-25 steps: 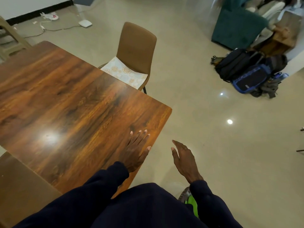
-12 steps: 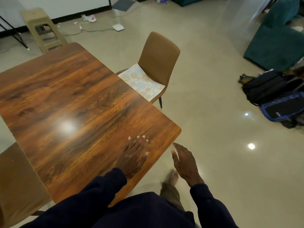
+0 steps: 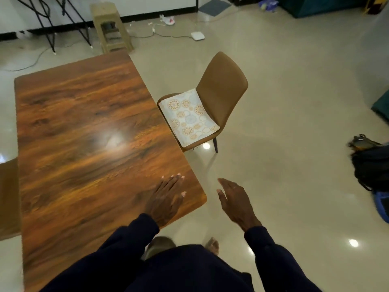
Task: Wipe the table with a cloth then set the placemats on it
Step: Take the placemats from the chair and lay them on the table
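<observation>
Left hand [image 3: 166,199] flat and empty over the table [image 3: 84,144] corner, right hand [image 3: 235,203] open and empty off its edge, I seem bound for the placemats [image 3: 188,116] on the chair [image 3: 223,87] seat, needing a forward reach to grip them.

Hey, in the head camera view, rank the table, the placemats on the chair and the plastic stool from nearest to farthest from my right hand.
1. Table: its near corner lies just left of the right hand.
2. Placemats: on the seat of the chair, ahead and slightly left.
3. Stool: farthest back, beyond the table's far end.
</observation>
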Demonstrator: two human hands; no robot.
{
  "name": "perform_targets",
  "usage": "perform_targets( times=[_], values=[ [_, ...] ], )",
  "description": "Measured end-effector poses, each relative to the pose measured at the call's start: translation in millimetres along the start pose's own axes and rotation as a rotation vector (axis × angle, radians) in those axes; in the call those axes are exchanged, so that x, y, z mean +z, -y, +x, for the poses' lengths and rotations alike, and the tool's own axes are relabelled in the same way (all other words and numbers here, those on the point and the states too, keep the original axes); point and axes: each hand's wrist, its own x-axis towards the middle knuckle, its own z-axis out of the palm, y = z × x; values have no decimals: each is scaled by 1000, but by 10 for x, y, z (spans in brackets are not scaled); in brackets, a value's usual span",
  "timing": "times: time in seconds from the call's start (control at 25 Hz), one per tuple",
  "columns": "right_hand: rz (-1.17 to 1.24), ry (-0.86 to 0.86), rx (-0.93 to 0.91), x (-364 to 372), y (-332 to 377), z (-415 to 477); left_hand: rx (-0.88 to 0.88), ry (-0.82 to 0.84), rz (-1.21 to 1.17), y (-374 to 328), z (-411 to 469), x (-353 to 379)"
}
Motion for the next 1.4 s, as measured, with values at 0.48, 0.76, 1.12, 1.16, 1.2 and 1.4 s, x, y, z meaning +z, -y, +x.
perform_targets(
  times=[0.48, 0.76, 1.12, 1.16, 1.2, 1.4],
  values=[
    [-15, 106, -290, -371, -797, 1937, -383, -67, -162, -409, 1230, 195],
    [-75, 208, -415, -444, -1164, 3157, -511, -130, -242, -286, 2180, 307],
    [-132, 458, -642, -259, -1177, 4752, -772, -249, -266, -137, 2967, 409],
    [-138, 480, -689, -187, -1200, 4956, -804, -256, -274, -127, 3095, 440],
    [-141, 495, -740, -118, -1220, 5145, -839, -251, -291, -131, 3236, 447],
    [-141, 607, -941, 199, -1305, 6095, -1151, -414, -401, -274, 3993, 580]
  ],
)
